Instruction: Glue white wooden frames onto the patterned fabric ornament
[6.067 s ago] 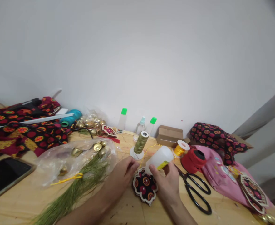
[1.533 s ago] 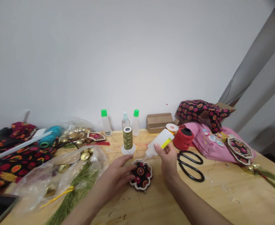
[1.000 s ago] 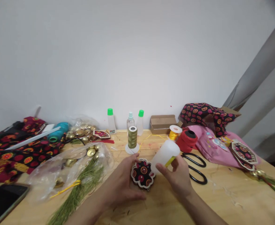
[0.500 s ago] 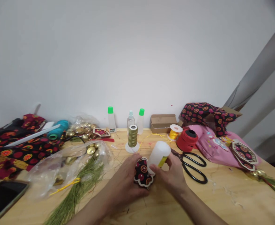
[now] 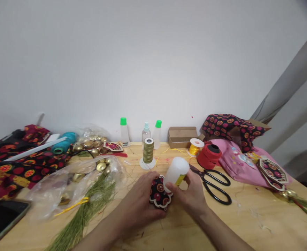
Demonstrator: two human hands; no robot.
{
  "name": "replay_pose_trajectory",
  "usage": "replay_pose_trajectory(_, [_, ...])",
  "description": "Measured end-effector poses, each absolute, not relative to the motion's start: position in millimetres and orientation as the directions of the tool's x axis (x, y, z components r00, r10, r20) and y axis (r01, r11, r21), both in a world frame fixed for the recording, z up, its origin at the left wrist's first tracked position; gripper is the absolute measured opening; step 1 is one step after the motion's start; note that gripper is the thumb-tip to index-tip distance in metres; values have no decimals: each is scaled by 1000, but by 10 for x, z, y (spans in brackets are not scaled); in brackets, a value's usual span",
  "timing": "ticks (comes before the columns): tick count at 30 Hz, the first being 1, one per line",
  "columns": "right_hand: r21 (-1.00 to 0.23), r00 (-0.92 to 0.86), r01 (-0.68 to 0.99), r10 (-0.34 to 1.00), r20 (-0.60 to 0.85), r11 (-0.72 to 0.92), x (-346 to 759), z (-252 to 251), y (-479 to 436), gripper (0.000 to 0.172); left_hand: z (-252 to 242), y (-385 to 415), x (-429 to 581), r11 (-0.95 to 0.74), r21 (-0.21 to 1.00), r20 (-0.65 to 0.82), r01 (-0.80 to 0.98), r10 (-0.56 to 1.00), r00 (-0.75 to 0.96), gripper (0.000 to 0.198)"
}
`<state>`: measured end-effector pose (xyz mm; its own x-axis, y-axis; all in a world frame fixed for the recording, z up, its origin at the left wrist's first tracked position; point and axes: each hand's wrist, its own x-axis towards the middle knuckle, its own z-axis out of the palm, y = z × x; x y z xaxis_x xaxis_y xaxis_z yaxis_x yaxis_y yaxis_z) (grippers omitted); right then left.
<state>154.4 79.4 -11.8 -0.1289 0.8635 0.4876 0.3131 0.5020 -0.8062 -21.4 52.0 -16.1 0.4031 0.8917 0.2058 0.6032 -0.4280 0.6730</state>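
Note:
My left hand (image 5: 140,195) is closed round the left side of a scalloped ornament (image 5: 159,196), which has dark floral fabric inside a pale wooden rim. A white plastic bottle (image 5: 178,170) with a yellow label is gripped in my right hand (image 5: 191,193). It is tilted, base up, and its lower end comes down at the ornament's right edge; the tip is hidden. Black-handled scissors (image 5: 216,186) lie just right of my right hand. An olive thread cone (image 5: 148,153) stands behind the ornament.
Green-capped bottles (image 5: 124,132) stand by the wall. A yellow thread spool (image 5: 195,148), a red thread roll (image 5: 209,156) and a small cardboard box (image 5: 182,137) are at the back right. Green tassel strands (image 5: 90,205), a plastic bag of brass bells (image 5: 77,177) and a phone (image 5: 5,218) lie left.
The bottle's upturned base has shifted slightly left over the ornament. Both hands keep their grip and almost the same position.

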Motion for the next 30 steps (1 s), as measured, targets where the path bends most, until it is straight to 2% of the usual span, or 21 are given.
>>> replay_pose_trajectory(4, [-789,-133,350,860,492,505,1547,-119,782,24,-167,530,-212,-435,681,225,589,890,396,71])
replay_pose_trajectory(10, [-796,-44,353,859,511,491,1546,-119,776,23,-176,522,-217,-435,700,233,566,889,394,65])
replay_pose_trajectory(14, [-788,-104,354,858,502,504,1544,-129,784,22,-173,520,-213,-427,707,233,563,893,384,65])
replay_pose_trajectory(30, [-757,-102,378,837,537,532,1544,-102,780,21,-131,517,-191,-432,703,236,565,891,387,60])
